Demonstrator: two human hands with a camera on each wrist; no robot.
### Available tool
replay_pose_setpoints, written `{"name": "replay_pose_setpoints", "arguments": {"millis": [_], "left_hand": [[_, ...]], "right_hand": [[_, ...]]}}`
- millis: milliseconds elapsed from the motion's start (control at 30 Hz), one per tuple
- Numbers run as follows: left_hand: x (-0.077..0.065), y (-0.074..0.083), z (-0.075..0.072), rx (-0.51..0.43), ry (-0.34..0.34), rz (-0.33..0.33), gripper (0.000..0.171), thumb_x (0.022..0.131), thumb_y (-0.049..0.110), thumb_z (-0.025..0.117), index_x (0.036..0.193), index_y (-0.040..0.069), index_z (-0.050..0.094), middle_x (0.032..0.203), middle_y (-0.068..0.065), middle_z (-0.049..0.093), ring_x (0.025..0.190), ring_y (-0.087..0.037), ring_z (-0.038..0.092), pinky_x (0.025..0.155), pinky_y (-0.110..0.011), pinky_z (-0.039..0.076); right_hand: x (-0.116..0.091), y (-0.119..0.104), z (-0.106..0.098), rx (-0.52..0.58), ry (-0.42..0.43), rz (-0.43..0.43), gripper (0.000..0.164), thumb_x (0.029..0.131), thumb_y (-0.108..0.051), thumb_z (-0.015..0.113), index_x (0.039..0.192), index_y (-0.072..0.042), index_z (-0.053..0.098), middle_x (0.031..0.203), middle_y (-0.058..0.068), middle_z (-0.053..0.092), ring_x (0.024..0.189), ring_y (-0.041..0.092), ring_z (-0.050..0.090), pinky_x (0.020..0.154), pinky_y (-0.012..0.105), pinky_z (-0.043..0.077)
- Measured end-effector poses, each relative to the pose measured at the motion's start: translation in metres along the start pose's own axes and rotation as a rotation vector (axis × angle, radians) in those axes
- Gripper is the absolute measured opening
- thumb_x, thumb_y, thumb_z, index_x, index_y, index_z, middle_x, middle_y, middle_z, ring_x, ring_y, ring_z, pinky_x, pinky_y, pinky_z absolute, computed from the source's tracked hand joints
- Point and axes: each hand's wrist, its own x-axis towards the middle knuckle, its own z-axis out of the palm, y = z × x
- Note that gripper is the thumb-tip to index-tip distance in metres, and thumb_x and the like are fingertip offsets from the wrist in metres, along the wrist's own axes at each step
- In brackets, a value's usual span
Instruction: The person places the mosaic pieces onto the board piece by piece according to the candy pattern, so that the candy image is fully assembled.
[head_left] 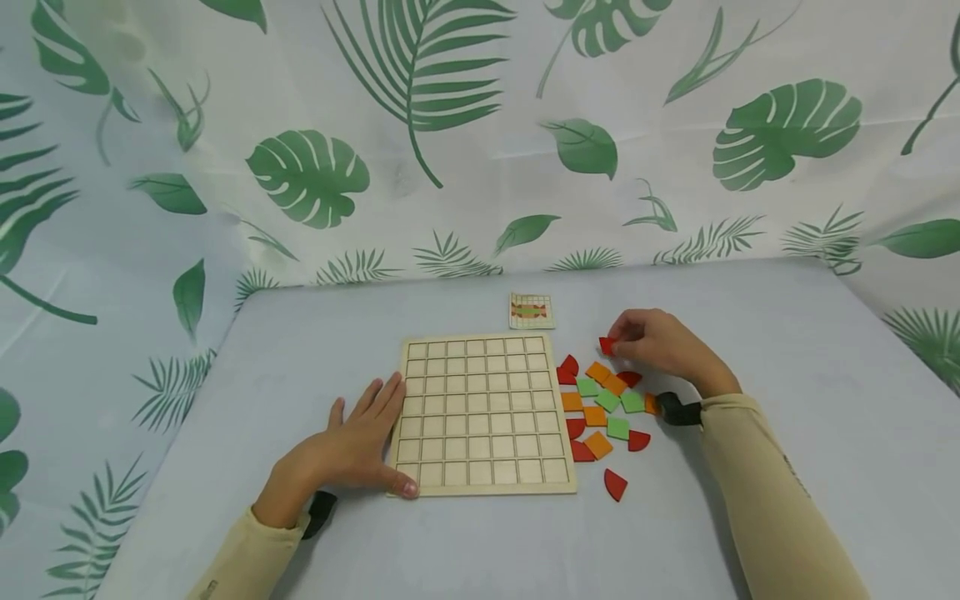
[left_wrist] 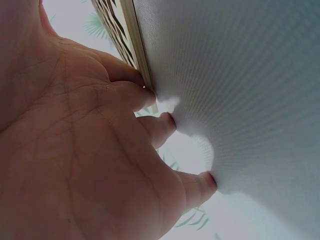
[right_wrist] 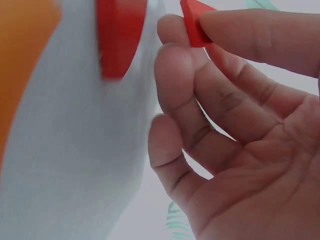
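A square wooden grid board [head_left: 483,392] lies flat on the table, and no pieces show in its cells. Along its left edge rests my left hand [head_left: 352,446], fingers spread, thumb over the near left corner. The left wrist view shows fingertips [left_wrist: 207,185] touching the cloth beside the board's rim [left_wrist: 131,37]. Between thumb and fingertips, my right hand [head_left: 663,346] pinches a red quarter-circle tile [head_left: 607,346], held beyond the loose tiles. In the right wrist view only part of this red tile [right_wrist: 195,22] shows; the other fingers are loosely bent.
Right of the board lie several loose tiles: orange squares [head_left: 595,416], green squares [head_left: 618,428] and red quarter-circles [head_left: 639,440]. One red quarter-circle [head_left: 616,484] lies nearer the front. A small pattern card [head_left: 531,311] is behind the board. Leaf-printed cloth [head_left: 480,208] hangs at the back.
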Motion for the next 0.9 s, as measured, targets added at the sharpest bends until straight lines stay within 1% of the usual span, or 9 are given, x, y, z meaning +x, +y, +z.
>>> {"name": "replay_pose_setpoints", "arguments": {"millis": [133,300,533,600,733,833,900], "left_hand": [[0.0,0.0,0.0,0.0,0.001,0.001,0.144,0.077,0.059,0.092,0.169,-0.004,0.001,0.178,-0.019,-0.006,0.163,-0.043,-0.007,0.117,-0.081,-0.004],[0.0,0.0,0.0,-0.003,0.003,-0.002,0.144,0.077,0.058,0.093,0.169,-0.003,0.002,0.179,-0.018,-0.006,0.163,-0.042,-0.007,0.117,-0.081,-0.004],[-0.001,0.001,0.0,0.005,0.011,-0.012,0.145,0.075,0.059,0.093,0.169,-0.003,0.003,0.178,-0.019,-0.005,0.163,-0.042,-0.005,0.118,-0.08,-0.002],[-0.001,0.001,0.0,0.003,0.019,-0.011,0.145,0.075,0.06,0.093,0.169,-0.004,0.004,0.178,-0.019,-0.003,0.163,-0.041,-0.004,0.118,-0.08,-0.001],[-0.002,-0.002,-0.001,-0.011,0.02,0.005,0.145,0.075,0.062,0.093,0.17,-0.003,0.004,0.179,-0.019,-0.003,0.163,-0.04,-0.003,0.119,-0.079,-0.001],[-0.003,-0.004,-0.003,-0.024,0.001,0.012,0.145,0.075,0.061,0.093,0.17,-0.002,0.003,0.179,-0.018,-0.003,0.163,-0.04,-0.005,0.119,-0.078,-0.003],[-0.003,-0.005,-0.004,-0.031,-0.01,0.019,0.145,0.075,0.059,0.094,0.17,-0.002,0.002,0.179,-0.018,-0.003,0.163,-0.04,-0.005,0.119,-0.078,-0.004]], "right_hand": [[0.001,-0.006,0.0,0.064,0.012,0.013,0.021,0.102,-0.017,0.068,0.114,0.0,0.067,0.103,0.013,0.071,0.096,0.031,0.062,0.084,0.04,0.054],[0.001,-0.015,0.004,0.167,0.042,-0.004,0.022,0.104,-0.02,0.07,0.114,-0.001,0.07,0.107,0.014,0.07,0.102,0.033,0.061,0.088,0.042,0.053],[-0.001,-0.035,0.011,0.331,0.068,-0.005,0.027,0.106,-0.021,0.068,0.123,0.001,0.067,0.109,0.019,0.07,0.098,0.037,0.06,0.086,0.043,0.051],[-0.001,-0.041,0.015,0.379,0.072,-0.007,0.03,0.107,-0.022,0.067,0.126,0.0,0.067,0.11,0.02,0.07,0.099,0.037,0.06,0.088,0.044,0.05],[-0.002,-0.054,0.024,0.44,0.073,-0.022,0.033,0.108,-0.024,0.066,0.13,0.0,0.069,0.111,0.02,0.071,0.099,0.038,0.061,0.092,0.046,0.049],[-0.003,-0.064,0.03,0.472,0.058,-0.029,0.033,0.107,-0.024,0.066,0.129,0.001,0.068,0.11,0.019,0.073,0.099,0.039,0.062,0.093,0.048,0.05],[-0.004,-0.071,0.033,0.494,0.046,-0.031,0.032,0.107,-0.024,0.067,0.127,0.001,0.068,0.108,0.018,0.074,0.099,0.04,0.062,0.091,0.048,0.05]]}}
